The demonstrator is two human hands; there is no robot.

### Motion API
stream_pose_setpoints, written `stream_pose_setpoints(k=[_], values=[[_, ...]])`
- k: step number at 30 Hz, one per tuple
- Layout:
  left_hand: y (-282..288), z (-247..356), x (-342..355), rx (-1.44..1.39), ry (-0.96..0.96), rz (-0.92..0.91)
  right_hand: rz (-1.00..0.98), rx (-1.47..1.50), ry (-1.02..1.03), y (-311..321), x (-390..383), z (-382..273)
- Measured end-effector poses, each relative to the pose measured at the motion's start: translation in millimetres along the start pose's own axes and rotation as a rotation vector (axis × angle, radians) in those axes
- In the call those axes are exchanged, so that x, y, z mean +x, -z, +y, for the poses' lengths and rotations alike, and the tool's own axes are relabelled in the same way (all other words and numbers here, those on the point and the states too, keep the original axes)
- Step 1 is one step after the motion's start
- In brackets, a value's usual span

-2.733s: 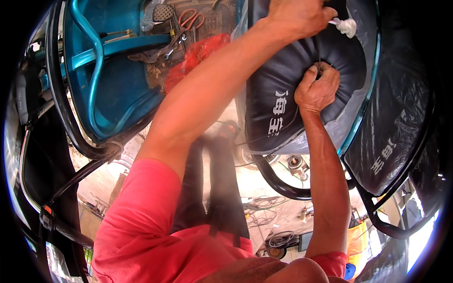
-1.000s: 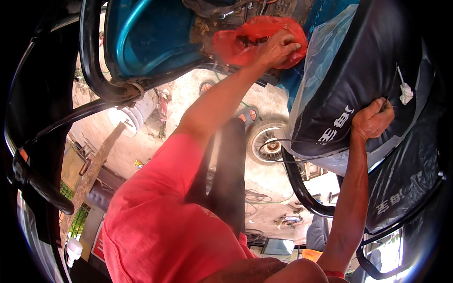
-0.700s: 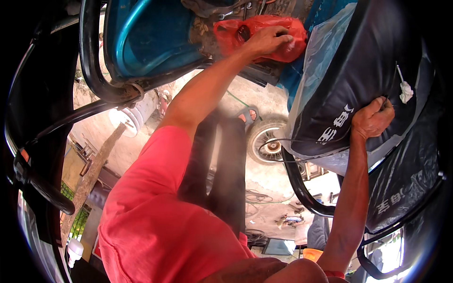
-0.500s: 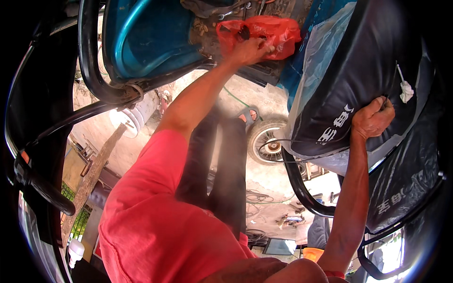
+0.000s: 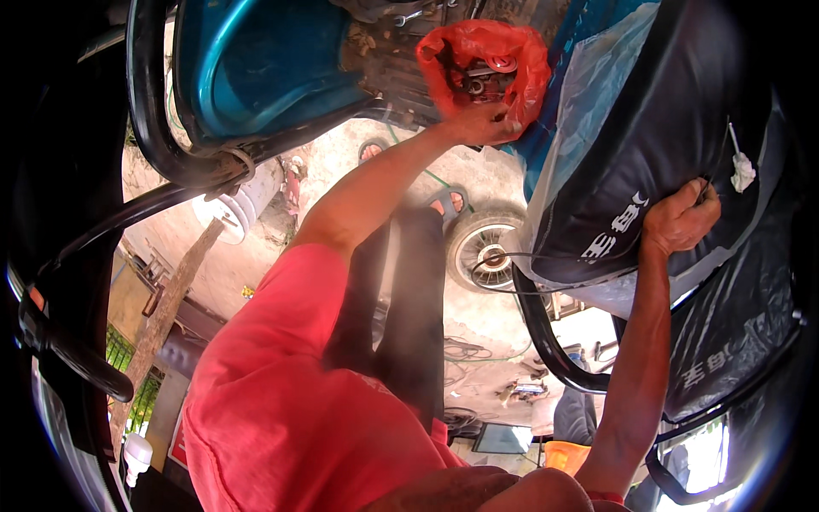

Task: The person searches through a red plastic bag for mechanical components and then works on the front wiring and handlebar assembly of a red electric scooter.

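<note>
My left hand [image 5: 485, 125] pinches the near rim of a red plastic bag [image 5: 531, 64], which gapes upward on the floor of the blue vehicle. Inside lie several small metal parts [image 5: 478, 84], among them a ring-shaped one. Over the black padded seat [image 5: 636, 145], my right hand [image 5: 682, 216] is closed, with a small dark tip poking out between thumb and fingers. A thin black cable [image 5: 546, 256] loops across the seat's edge toward that hand; whether it ends there I cannot tell. Beside the fingers rests a thin rod with a crumpled white blob [image 5: 742, 171].
A spoked wheel [image 5: 490, 256] lies on the ground below, near my sandalled feet. Black tubular frame bars [image 5: 554, 350] pass under the seat and on the left. A wrench [image 5: 408, 18] lies beyond the bag. To the left are a white spool [image 5: 226, 213] and a wooden pole [image 5: 166, 316].
My left hand has come from over the bag down to its near rim. The bag's mouth has opened, showing the parts inside. My right hand stays closed over the seat.
</note>
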State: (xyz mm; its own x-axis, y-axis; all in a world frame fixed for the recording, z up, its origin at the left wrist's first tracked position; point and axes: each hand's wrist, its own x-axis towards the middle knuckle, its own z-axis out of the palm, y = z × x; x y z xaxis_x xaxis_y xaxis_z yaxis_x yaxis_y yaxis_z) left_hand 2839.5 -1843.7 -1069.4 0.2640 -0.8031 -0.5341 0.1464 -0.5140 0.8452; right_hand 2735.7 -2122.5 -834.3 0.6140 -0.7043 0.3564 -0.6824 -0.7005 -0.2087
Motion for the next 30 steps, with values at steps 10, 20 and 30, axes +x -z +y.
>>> stream_pose_setpoints(k=[10,20,30], values=[[29,-37,4,0.415,0.067,0.41,-0.004,0.018,0.008,0,0,1],[-4,-57,8,0.46,0.257,0.522,-0.006,0.018,-0.027,0,-1,2],[16,-7,2,0.274,0.38,0.58,-0.004,0.02,-0.015,-1,0,5]])
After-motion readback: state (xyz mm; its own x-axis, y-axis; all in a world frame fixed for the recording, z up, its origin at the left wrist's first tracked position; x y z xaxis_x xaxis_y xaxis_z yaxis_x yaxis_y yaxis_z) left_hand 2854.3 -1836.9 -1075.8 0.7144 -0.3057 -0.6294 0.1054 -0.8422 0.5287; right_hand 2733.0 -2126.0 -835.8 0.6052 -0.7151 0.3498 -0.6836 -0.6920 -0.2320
